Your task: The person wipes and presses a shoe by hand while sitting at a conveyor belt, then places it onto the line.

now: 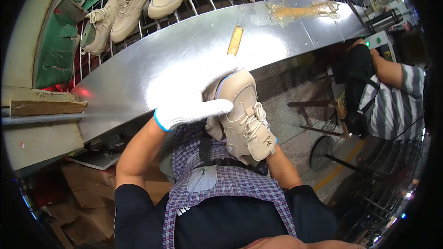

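Beige chunky lace-up sneaker (244, 115) held above near edge of shiny curved steel counter (152, 64) | white-gloved left hand (196, 99) fingers gripping heel | right hand (214, 128) underneath, grip unclear | long axis running far-left to near-right, toe nearest.

The workbench (152, 69) was bare sheet metal, smooth and glossy. The beige sneaker (244, 120) showed matt synthetic panels. The left hand (194, 103) wore white knit cloth.
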Available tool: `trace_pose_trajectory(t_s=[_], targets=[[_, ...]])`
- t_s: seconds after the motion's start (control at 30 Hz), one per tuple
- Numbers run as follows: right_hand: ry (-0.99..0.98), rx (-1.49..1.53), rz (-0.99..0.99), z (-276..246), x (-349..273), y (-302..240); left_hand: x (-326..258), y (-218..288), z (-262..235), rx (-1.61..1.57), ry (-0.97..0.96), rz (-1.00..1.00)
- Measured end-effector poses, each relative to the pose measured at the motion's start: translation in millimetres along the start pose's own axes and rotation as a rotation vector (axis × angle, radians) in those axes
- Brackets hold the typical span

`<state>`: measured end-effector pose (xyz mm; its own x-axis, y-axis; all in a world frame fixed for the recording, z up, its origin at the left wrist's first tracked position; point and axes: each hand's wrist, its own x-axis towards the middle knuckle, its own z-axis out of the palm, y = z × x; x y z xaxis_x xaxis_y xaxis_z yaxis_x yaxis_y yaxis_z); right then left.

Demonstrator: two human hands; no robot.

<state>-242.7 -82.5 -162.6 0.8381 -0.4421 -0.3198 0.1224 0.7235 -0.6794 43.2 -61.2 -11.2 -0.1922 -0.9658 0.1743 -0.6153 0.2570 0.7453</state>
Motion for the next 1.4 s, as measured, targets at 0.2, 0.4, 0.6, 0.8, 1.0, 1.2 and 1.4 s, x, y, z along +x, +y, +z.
trace_pose_trajectory(t_s=[0.2, 0.4, 0.6, 0.8, 1.0, 1.2, 1.4], targets=[[0.101, 0.453, 0.016, -26, 11, -16, -73, -43, 115, -0.317, 0.238, -0.116], [0.143, 0.458, 0.042, -33, 7, -19, -44, -29, 135, -0.345, 0.544, -0.075], [0.139, 0.486, 0.090, -15, 4, -5, -41, -34, 90, -0.545, 0.406, -0.131], [0.129, 0.538, 0.082, 13, -5, 12, -62, 7, 69, -0.542, 0.299, -0.276], [0.131, 0.542, 0.065, 21, -11, 8, -69, 14, 73, -0.521, 0.320, -0.269], [0.130, 0.520, 0.064, 22, -19, -4, -66, 17, 73, -0.477, 0.295, -0.237], [0.140, 0.514, 0.091, 27, -25, 0, -62, 5, 82, -0.477, 0.278, -0.164]])
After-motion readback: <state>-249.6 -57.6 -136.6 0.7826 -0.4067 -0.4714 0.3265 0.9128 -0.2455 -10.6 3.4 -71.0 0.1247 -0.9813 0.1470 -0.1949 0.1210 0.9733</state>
